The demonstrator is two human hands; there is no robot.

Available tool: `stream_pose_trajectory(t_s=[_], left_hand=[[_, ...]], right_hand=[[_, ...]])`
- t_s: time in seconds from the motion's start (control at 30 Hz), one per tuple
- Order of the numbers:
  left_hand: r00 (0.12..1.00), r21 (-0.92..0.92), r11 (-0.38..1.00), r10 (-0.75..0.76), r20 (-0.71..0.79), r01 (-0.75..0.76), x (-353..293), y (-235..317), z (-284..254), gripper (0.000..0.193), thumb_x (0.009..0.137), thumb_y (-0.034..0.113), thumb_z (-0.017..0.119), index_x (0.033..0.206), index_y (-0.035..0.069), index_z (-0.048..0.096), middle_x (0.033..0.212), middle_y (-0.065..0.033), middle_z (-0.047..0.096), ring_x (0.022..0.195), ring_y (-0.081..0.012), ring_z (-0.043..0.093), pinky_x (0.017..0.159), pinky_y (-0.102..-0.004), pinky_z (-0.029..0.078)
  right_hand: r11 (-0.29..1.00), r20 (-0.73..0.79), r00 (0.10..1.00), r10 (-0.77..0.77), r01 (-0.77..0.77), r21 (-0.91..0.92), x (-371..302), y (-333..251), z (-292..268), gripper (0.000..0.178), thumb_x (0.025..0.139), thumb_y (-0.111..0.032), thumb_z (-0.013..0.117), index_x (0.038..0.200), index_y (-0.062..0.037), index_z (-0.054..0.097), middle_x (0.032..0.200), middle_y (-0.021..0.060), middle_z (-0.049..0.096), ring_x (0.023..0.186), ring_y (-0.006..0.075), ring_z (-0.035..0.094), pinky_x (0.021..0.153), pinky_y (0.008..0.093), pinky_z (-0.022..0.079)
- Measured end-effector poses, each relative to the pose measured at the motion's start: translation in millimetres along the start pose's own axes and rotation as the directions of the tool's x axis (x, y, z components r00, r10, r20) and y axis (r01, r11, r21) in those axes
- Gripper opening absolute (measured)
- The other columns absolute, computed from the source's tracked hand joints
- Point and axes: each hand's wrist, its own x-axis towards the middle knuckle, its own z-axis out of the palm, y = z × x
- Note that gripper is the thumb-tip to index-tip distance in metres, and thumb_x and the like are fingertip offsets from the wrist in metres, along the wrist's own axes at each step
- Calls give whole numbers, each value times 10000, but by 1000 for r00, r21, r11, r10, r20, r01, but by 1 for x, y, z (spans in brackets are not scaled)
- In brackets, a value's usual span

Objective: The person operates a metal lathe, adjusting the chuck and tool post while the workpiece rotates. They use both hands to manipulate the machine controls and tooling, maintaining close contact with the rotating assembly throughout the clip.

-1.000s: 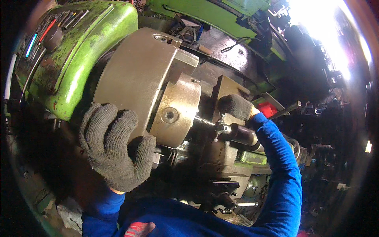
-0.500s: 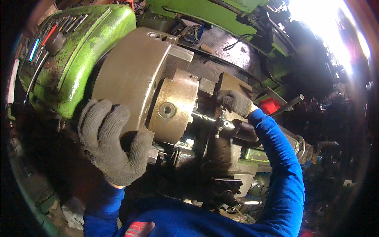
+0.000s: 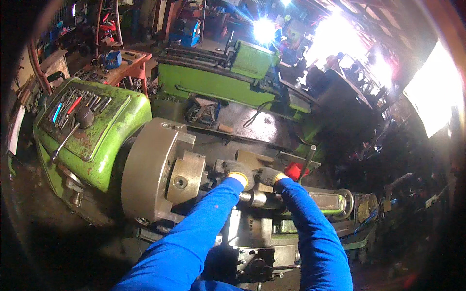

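Both my gloved hands are close together over the lathe bed, beyond the tailstock barrel [image 3: 259,198]. My left hand [image 3: 239,170] reaches across, just right of the big lathe chuck [image 3: 143,167] and its steel jaw [image 3: 187,177]. Beside it, my right hand [image 3: 268,177] is by a rectangular metal block [image 3: 253,159]. Grey knit gloves cover both hands, and their fingers are largely hidden, so I cannot make out any grip. My left forearm hides the space in front of the chuck.
Hand tools lie on the green headstock [image 3: 87,126] at left, beside a lever with a dark hub. A red object [image 3: 295,170] and an upright metal bar stand right of my hands. The tool post [image 3: 255,264] is at the near side. Another green lathe [image 3: 208,80] stands behind.
My left hand has left the chuck and moved right, beside my right hand. The view has tilted up, showing more of the workshop. The drill bit seen earlier is now hidden.
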Motion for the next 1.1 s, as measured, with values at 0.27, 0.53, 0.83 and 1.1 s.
stream_pose_trajectory(t_s=[0.27, 0.53, 0.83, 1.1], left_hand=[[997, -63, 995, 78, 1, -78, 17, 3, 33, 493, 958, 465, 690, 1352, 194, 810, 1378, -214, 772, 1259, -416, 742, 1101, -555, 549], [998, -117, 993, -24, 60, 31, 9, -7, 21, 521, 1021, 576, 624, 1275, 182, 851, 1360, -197, 783, 1265, -412, 738, 1094, -554, 529], [997, -127, 991, 44, 58, -37, 18, -4, 23, 585, 1036, 626, 605, 1281, 154, 847, 1350, -207, 785, 1263, -415, 744, 1051, -599, 562], [994, -94, 994, 59, 87, -51, 15, -15, 25, 581, 1066, 598, 555, 1345, 164, 822, 1368, -231, 769, 1261, -423, 741, 1077, -589, 551]], right_hand=[[992, -4, 993, 118, -118, 36, -7, 36, 40, 413, 1116, -357, 556, 1359, -104, 774, 1400, 222, 748, 1300, 368, 712, 1118, 453, 538], [976, 90, 982, 166, -177, 130, -7, -10, 20, 577, 1139, -513, 502, 1457, -73, 698, 1422, 248, 729, 1341, 420, 679, 1174, 473, 495], [970, 115, 972, 206, -218, 108, -20, -18, 1, 530, 1142, -500, 533, 1356, -64, 746, 1297, 259, 774, 1219, 371, 738, 1084, 458, 527], [883, 172, 935, 311, -351, 310, -17, -49, -7, 508, 1124, -403, 617, 1477, -42, 680, 1311, 188, 787, 1177, 298, 741, 1021, 409, 566]])
